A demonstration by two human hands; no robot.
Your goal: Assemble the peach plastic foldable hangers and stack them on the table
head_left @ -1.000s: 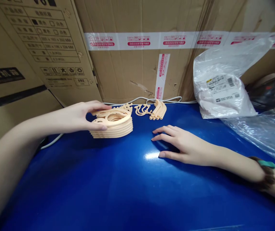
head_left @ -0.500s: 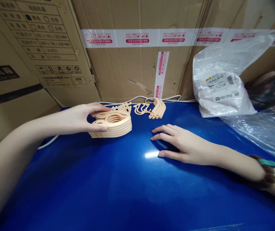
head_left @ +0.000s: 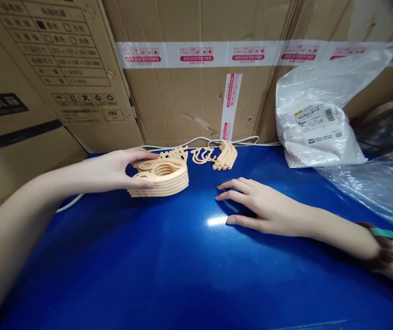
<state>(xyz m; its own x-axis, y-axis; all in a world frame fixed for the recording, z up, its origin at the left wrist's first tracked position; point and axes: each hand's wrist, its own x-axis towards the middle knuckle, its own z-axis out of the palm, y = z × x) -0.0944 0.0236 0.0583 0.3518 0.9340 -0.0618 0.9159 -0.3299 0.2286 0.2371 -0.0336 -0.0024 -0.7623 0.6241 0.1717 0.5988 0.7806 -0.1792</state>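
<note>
A stack of cream plastic hanger pieces (head_left: pixel 172 181), flat with oval openings, sits at the left of the blue table (head_left: pixel 182 270). My left hand (head_left: pixel 124 169) is around its left end, thumb along the front and fingers over the back. Behind the stack lie small cream plastic pieces (head_left: pixel 177 152), partly hidden. Several cream hooks (head_left: pixel 201 156) lie to the right of them, beside a row of curved cream hanger arms (head_left: pixel 226 156). My right hand (head_left: pixel 254 204) rests palm down on the table, fingers spread, holding nothing, in front of the hanger arms.
Cardboard boxes (head_left: pixel 182 101) rise along the back and left. A white cable (head_left: pixel 240 143) runs along their foot. At the back right stands a white plastic parcel bag (head_left: pixel 320 133), with clear plastic film (head_left: pixel 375 188) in front of it.
</note>
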